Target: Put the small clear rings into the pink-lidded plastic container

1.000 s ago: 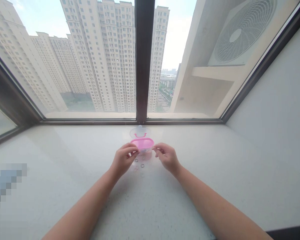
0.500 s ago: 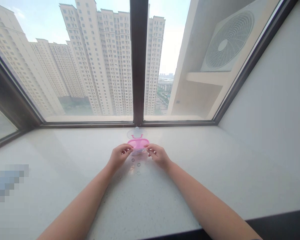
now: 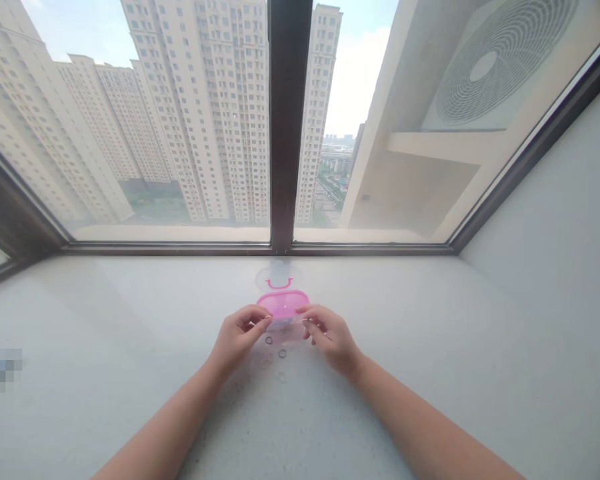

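Two dark rings (image 3: 282,357) | pink container (image 3: 284,304) behind | window frame (image 3: 286,153) beyond

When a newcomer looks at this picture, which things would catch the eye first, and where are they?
Probably the bright pink oval plastic container, just below centre, between the bare left hand and bare right hand. Next, the tall beige apartment towers outside the dark-framed glass window, mostly at upper left, and the round grey fan grille at upper right.
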Motion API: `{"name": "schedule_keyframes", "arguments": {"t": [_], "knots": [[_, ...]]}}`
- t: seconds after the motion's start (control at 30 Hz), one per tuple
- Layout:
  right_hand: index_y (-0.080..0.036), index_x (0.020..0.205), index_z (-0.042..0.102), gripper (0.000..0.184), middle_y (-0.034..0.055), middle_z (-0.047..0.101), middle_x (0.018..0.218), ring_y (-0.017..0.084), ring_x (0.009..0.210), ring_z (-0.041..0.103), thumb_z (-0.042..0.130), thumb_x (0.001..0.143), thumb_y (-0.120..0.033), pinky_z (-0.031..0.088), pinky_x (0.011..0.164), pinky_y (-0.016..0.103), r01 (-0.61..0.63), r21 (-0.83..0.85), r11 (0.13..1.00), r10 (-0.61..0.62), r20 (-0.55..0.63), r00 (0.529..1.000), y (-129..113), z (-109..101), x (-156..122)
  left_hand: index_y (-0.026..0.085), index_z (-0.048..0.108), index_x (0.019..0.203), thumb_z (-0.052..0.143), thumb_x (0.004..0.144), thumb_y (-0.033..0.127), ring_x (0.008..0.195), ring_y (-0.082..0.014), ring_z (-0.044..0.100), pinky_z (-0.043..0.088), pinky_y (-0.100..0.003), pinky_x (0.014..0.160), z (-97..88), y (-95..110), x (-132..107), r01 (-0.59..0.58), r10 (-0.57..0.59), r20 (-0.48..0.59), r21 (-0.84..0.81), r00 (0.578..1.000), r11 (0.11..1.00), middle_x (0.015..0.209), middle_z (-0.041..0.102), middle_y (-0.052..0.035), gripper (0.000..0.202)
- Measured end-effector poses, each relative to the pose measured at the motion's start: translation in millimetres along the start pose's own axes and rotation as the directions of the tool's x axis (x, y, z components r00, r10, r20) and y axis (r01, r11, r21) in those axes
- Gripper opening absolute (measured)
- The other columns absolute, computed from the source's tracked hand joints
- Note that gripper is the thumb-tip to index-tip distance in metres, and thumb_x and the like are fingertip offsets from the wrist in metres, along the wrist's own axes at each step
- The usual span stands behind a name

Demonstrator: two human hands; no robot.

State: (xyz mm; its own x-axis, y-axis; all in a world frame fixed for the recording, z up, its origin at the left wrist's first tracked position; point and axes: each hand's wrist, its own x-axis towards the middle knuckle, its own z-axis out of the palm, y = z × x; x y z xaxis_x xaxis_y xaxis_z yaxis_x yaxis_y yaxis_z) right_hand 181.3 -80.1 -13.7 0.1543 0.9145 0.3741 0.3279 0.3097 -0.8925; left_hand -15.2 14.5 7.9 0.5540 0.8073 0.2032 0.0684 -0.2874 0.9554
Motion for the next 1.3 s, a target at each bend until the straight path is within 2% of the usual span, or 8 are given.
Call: {"name": "schedule_keyframes", "arguments": {"t": [0.2,0.3,0.4,0.53,0.73,0.93,1.1,1.3], "knots": [[-0.019,0.089,0.061,0.013,0.0096,0.061,0.113,0.01,0.062,0.06,0.049,0.092,-0.024,0.049,0.053,0.025,-0.048,0.028,0.998,0.049,-0.013,0.999,-3.6,-1.4,-2.3,0.016,0.066,0.078,0.065,0.079,0.035,0.059,-0.0101,0.052,0.037,-0.02,0.046,-1.5,7.5,-3.4,0.109,-0.116,-0.072,-0.095,0.991,0.99,0.089,0.065,-0.0056,0.019],[-0.018,0.089,0.062,0.013,0.0111,0.06,0.114,0.012,0.066,0.061,0.051,0.091,-0.024,0.049,0.054,0.025,-0.009,0.022,1.0,0.01,-0.057,0.998,-8.7,-0.2,-5.4,0.015,0.067,0.079,0.066,0.078,0.035,0.054,-0.0098,0.05,0.039,-0.022,0.049,0.1,13.6,-5.4,0.152,-0.174,-0.128,-0.164,0.976,0.975,0.07,0.063,-0.0028,0.02],[-0.018,0.091,0.063,0.013,0.0093,0.064,0.1,0.011,0.061,0.06,0.052,0.09,-0.023,0.049,0.053,0.025,0.017,0.048,0.999,-0.013,-0.08,0.997,-12.5,2.7,-9.8,0.014,0.069,0.077,0.069,0.076,0.034,0.053,-0.0103,0.05,0.041,-0.023,0.053,3.3,18.6,-6.5,0.216,-0.257,-0.135,-0.26,0.957,0.941,0.057,0.06,-0.0013,0.02],[-0.017,0.089,0.064,0.013,0.0045,0.066,0.078,0.009,0.051,0.056,0.055,0.09,-0.026,0.046,0.049,0.022,-0.115,0.166,0.979,0.124,-0.046,0.991,-14.0,8.6,-16.3,0.012,0.071,0.076,0.074,0.071,0.031,0.055,-0.0104,0.052,0.04,-0.022,0.053,7.1,21.3,-7.0,0.263,-0.323,-0.105,-0.379,0.94,0.887,0.06,0.064,-0.0041,0.02],[-0.015,0.086,0.065,0.017,0.0025,0.066,0.067,0.008,0.044,0.054,0.061,0.084,-0.031,0.043,0.043,0.02,-0.236,0.287,0.928,0.261,-0.05,0.964,-14.3,14.2,-16.4,0.011,0.069,0.07,0.074,0.071,0.028,0.053,-0.0089,0.052,0.039,-0.021,0.051,10.3,16.3,-6.7,0.246,-0.285,-0.046,-0.39,0.957,0.888,0.06,0.063,-0.0027,0.018],[-0.013,0.079,0.065,0.02,0.0023,0.065,0.064,0.007,0.042,0.052,0.063,0.081,-0.032,0.041,0.04,0.019,-0.198,0.293,0.935,0.239,-0.108,0.965,-15.3,15.8,-5.9,0.01,0.069,0.073,0.071,0.075,0.032,0.053,-0.0087,0.052,0.04,-0.021,0.052,14.1,5.7,-5.4,0.189,-0.207,-0.014,-0.354,0.978,0.916,0.061,0.063,-0.0038,0.022],[-0.013,0.079,0.063,0.023,0.0018,0.064,0.064,0.006,0.04,0.049,0.063,0.08,-0.036,0.038,0.037,0.018,-0.159,0.331,0.93,0.263,-0.297,0.918,-14.0,26.6,1.4,0.011,0.065,0.075,0.07,0.074,0.037,0.046,-0.0079,0.051,0.038,-0.019,0.045,18.0,10.4,-6.9,0.132,-0.188,-0.125,-0.358,0.974,0.924,0.06,0.063,-0.0024,0.027],[-0.012,0.079,0.063,0.025,-0.0002,0.061,0.058,0.006,0.037,0.046,0.064,0.08,-0.038,0.034,0.034,0.017,-0.194,0.378,0.905,0.327,-0.327,0.887,-15.8,33.4,-2.2,0.012,0.064,0.081,0.07,0.073,0.043,0.037,-0.0052,0.044,0.029,-0.016,0.038,24.1,18.6,-12.6,0.196,-0.267,-0.173,-0.343,0.948,0.919,0.049,0.057,0.0017,0.033]]}}
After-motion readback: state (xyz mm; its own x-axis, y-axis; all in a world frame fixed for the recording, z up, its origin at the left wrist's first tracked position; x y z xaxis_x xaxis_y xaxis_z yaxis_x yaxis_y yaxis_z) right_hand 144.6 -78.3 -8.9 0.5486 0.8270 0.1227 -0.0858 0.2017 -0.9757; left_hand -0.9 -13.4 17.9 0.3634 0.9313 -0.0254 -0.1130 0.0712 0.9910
